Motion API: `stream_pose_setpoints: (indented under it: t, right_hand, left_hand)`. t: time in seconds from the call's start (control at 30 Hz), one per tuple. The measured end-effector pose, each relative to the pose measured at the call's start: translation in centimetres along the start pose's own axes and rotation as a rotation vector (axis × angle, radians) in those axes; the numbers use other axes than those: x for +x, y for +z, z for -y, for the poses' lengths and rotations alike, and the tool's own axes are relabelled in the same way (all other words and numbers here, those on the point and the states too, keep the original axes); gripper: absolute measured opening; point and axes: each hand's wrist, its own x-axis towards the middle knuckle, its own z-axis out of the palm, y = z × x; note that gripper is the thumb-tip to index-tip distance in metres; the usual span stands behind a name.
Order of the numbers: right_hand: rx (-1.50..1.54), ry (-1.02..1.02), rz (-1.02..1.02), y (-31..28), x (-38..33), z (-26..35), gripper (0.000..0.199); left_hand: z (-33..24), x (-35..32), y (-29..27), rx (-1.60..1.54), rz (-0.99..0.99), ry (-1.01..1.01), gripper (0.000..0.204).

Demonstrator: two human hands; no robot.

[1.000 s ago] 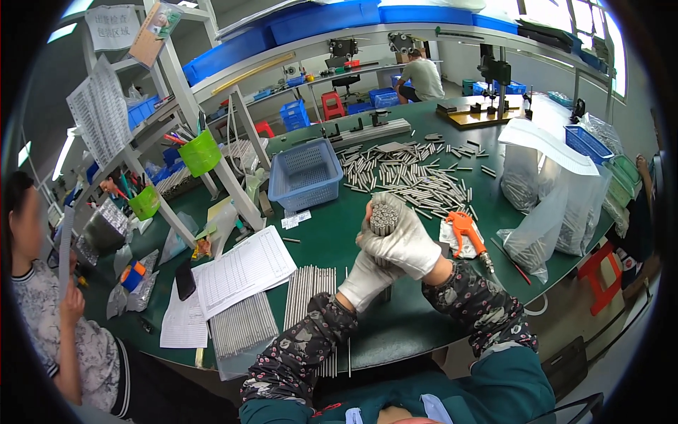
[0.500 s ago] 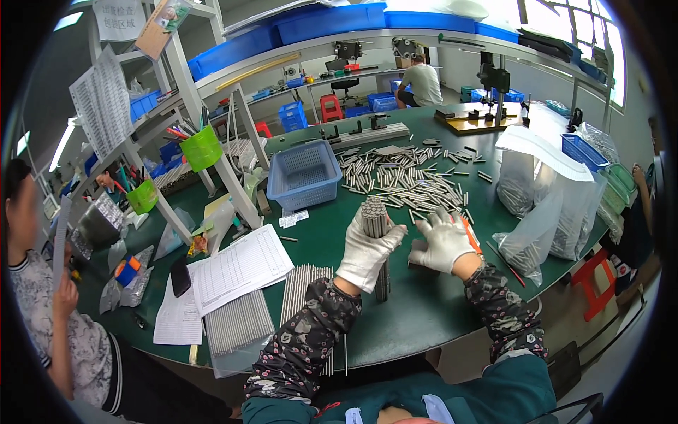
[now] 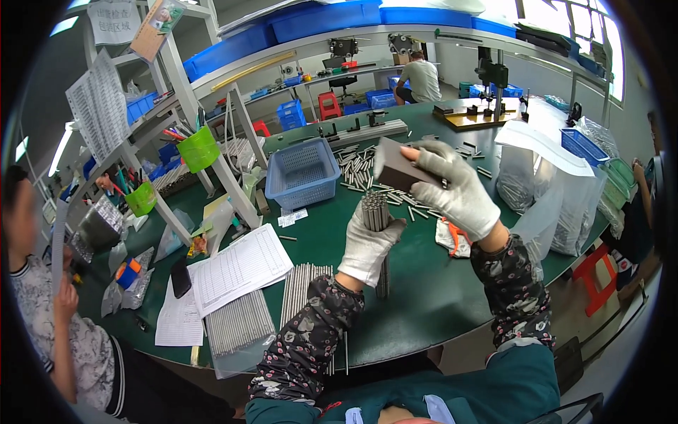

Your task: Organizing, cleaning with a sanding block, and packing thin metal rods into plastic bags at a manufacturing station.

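Observation:
My gloved left hand (image 3: pixel 367 254) is wrapped around an upright bundle of thin metal rods (image 3: pixel 375 212); their round ends show above the glove and the lower part reaches the green table. To its upper right, raised over the table, my gloved right hand (image 3: pixel 462 189) grips a dark brown rectangular block (image 3: pixel 401 169). The block is near the top of the bundle but apart from it. Behind it spreads a heap of short metal rods (image 3: pixel 357 169), partly hidden by block and hand. Long metal rods (image 3: pixel 300 286) lie side by side left of my left forearm.
A blue plastic basket (image 3: pixel 302 177) stands behind the bundle. Printed sheets (image 3: pixel 240 272), a phone (image 3: pixel 181 279) and more long rods (image 3: pixel 239 324) lie left. An orange-handled tool (image 3: pixel 455 232) rests on a white cloth at right, near plastic bags of rods (image 3: pixel 568 215). A person stands at far left.
My right hand has risen from the tabletop beside the bundle and turned, lifting the brown block. The orange-handled tool and cloth are now uncovered. My left hand stays around the rods.

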Motion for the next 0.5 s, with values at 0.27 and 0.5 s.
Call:
stream_pose_setpoints:
  t: [0.27,0.5]
  right_hand:
    - [-0.575,0.018,-0.055,-0.7,2.4,-1.5,0.038]
    - [-0.657,0.023,-0.001,0.4,3.6,0.4,0.035]
  left_hand:
    - [0.8,0.1,0.7,0.051,0.0,0.06,0.022]
    - [0.4,0.6,0.5,0.009,-0.025,0.026,0.02]
